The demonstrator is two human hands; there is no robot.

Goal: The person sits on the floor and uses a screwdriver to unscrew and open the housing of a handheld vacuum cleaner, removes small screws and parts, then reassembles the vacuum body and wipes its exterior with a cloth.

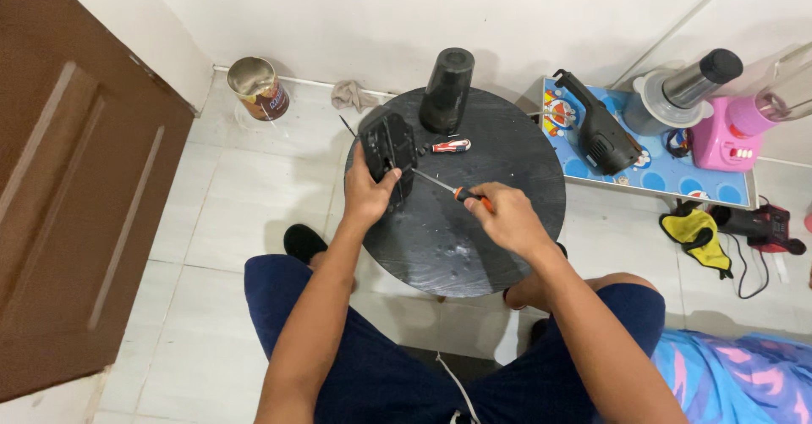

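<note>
Our right hand grips an orange-handled screwdriver, tip at the black device base our left hand clutches on the round table.

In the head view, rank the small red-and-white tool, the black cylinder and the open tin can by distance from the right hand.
From the right hand:
1. Small red-and-white tool, on the round table, up-left.
2. Black cylinder, at the table's far edge.
3. Open tin can, on the floor, far left.

The round table had a dark, matt top with dull scuffed patches, and the black housing looked like matt plastic. The screwdriver had a bare metal shaft and a glossy orange handle (plastic, by its look). The floor tiles were smooth and pale, and the open can showed shiny metal inside.
</note>
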